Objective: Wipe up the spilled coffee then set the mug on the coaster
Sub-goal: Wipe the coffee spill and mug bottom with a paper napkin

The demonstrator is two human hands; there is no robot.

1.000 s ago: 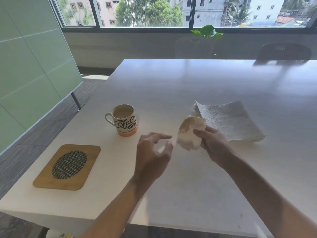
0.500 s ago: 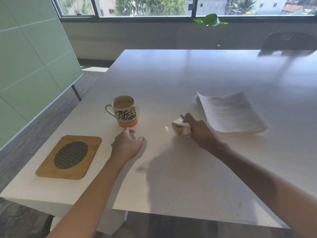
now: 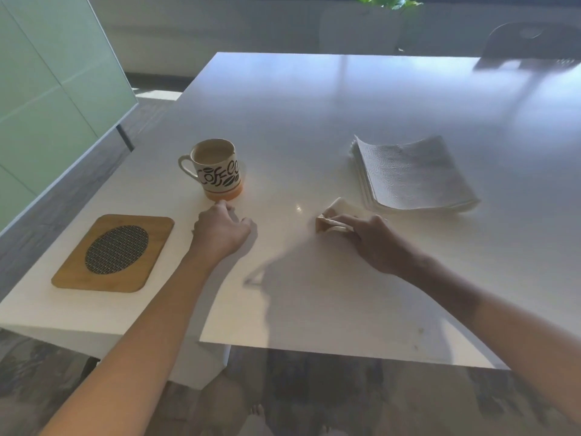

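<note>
Count: one mug (image 3: pixel 217 169), one coaster (image 3: pixel 113 253), one stack of paper towels (image 3: pixel 412 175), one wadded paper towel (image 3: pixel 334 217), two hands.

The mug, white with black "COFFEE" lettering and an orange base, stands upright on the table (image 3: pixel 314 121), handle to the left, pale liquid inside. It is apart from the bamboo coaster with its dark woven oval, which lies near the table's front-left corner.

Left hand (image 3: pixel 221 229): rests on the table just in front of the mug's base, fingers loosely curled, holding nothing; whether the fingertips touch the mug cannot be told.

Right hand (image 3: pixel 372 236): fingers pinch the brown-stained wad against the tabletop, just beside the near-left corner of the stack.

Hidden or unclear: sheet count in the stack not resolvable; the wad is partly covered by fingers; no spill can be made out on the glossy surface.

Surface and room: white table with glare, frosted green glass panel (image 3: pixel 47 89) at left, a plant (image 3: pixel 388 0) cut off at the top edge, a dark chair (image 3: pixel 531 39) at the far right, grey carpet (image 3: pixel 345 398) below.
</note>
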